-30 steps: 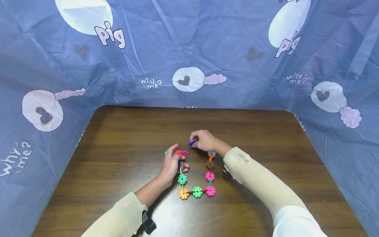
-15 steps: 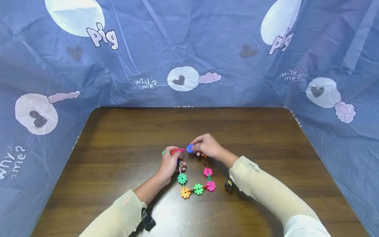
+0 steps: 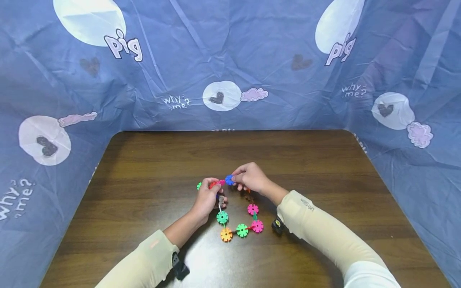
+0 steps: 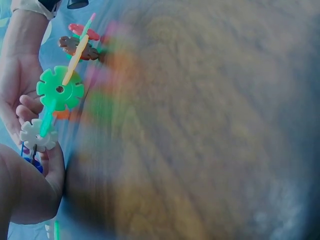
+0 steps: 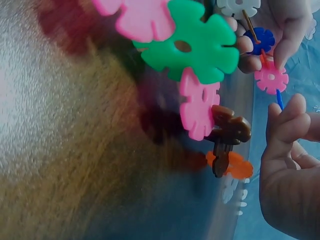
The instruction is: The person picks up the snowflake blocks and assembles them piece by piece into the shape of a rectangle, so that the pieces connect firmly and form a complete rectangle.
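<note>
My right hand point(image 3: 253, 178) pinches a blue snowflake disc point(image 3: 229, 179) between thumb and fingertips. The blue disc's edge meets a pink snowflake disc point(image 5: 271, 77) in the right wrist view. My left hand point(image 3: 205, 202) grips the chain beside that pink disc, its thumb over a red disc point(image 3: 213, 185). From there the chain of slotted discs bends round through a teal disc point(image 3: 222, 217), an orange-yellow disc point(image 3: 226, 235), a green disc point(image 3: 242, 230) and pink ones, up toward my right hand. Fingers hide parts of both chain ends.
A brown wooden table point(image 3: 162, 156) lies under the chain. Blue printed cloth point(image 3: 173, 60) hangs around its back and sides. A green disc point(image 3: 199, 186) juts out left of my left hand. Dark wrist cameras sit at both sleeves.
My right hand has brought the blue disc left and turned its face upward, closing the gap to the pink disc. My left fingers have drawn in on the chain.
</note>
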Demonstrator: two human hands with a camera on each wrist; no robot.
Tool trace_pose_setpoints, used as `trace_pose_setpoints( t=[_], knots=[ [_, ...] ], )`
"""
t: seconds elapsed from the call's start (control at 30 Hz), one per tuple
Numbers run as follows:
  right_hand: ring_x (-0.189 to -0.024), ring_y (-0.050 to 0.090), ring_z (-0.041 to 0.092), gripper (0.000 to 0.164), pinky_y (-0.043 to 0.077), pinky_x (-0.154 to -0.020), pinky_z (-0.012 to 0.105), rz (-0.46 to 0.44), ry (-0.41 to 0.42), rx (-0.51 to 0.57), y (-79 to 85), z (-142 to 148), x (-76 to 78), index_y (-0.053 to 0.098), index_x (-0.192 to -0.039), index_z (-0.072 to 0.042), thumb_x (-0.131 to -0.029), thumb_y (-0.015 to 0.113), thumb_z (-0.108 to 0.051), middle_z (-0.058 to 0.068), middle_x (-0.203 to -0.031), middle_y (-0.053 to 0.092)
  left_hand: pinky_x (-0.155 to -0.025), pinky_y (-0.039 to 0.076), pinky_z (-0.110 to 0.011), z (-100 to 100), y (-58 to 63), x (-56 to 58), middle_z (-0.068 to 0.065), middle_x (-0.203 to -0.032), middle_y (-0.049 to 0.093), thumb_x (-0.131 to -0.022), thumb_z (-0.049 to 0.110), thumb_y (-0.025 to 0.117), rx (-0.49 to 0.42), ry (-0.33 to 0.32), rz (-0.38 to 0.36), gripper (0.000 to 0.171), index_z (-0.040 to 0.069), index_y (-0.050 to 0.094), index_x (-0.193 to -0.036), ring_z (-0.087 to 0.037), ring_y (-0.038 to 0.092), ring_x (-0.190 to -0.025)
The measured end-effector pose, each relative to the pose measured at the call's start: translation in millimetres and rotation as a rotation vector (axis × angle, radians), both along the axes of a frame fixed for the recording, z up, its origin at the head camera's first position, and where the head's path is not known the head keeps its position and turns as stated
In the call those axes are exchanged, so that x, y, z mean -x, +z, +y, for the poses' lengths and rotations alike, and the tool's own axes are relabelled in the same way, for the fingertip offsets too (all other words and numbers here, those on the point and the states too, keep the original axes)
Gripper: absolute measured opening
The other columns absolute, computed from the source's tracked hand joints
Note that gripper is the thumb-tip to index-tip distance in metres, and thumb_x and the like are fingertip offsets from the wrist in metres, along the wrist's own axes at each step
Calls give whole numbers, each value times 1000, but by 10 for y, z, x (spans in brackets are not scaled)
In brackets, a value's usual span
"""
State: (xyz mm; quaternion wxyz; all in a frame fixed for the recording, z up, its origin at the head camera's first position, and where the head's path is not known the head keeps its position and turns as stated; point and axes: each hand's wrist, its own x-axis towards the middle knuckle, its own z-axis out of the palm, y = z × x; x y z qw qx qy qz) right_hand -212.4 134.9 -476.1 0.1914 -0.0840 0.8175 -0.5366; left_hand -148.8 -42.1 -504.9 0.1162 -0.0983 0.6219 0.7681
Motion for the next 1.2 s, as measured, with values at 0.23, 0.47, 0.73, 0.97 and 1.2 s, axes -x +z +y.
trace_pose_setpoints(
  t=[0.23,0.47,0.73,0.97,1.2],
  knots=[
    [-49,60,11,12,49,-45,24,8,6,-26,-22,-28,-16,72,-99,5,-93,69,-4,10,-74,71,-52,56,-27,-5,0,3,-17,-100,56,-105,9,45,2,-30,9,26,0,40,-129,-15,63,-61],
    [-49,59,10,13,46,-43,21,21,13,-31,-19,-24,-48,72,-101,7,-92,68,-2,11,-72,70,-53,57,-27,4,-32,11,-19,-110,56,-110,16,41,-26,-64,15,27,-1,39,-131,-16,65,-67],
    [-54,66,11,14,59,-54,26,-38,-15,58,-26,-56,-93,70,-102,13,-91,66,5,14,-68,71,-56,58,-28,9,-72,12,-17,-105,56,-109,11,39,-54,-51,19,25,-3,38,-129,-15,64,-66],
    [-54,67,11,12,59,-54,23,-86,-54,111,-48,-105,-111,70,-99,15,-89,66,10,19,-72,71,-59,60,-29,6,-95,19,-11,-101,54,-109,8,39,-84,-52,14,22,-3,37,-128,-15,63,-65],
    [-54,67,12,11,58,-52,23,-101,45,-8,11,-79,-37,72,-98,11,-92,66,4,13,-67,71,-57,59,-28,7,-89,5,-13,-100,56,-108,8,42,-79,-38,13,22,-3,39,-127,-15,63,-63]
  ],
)
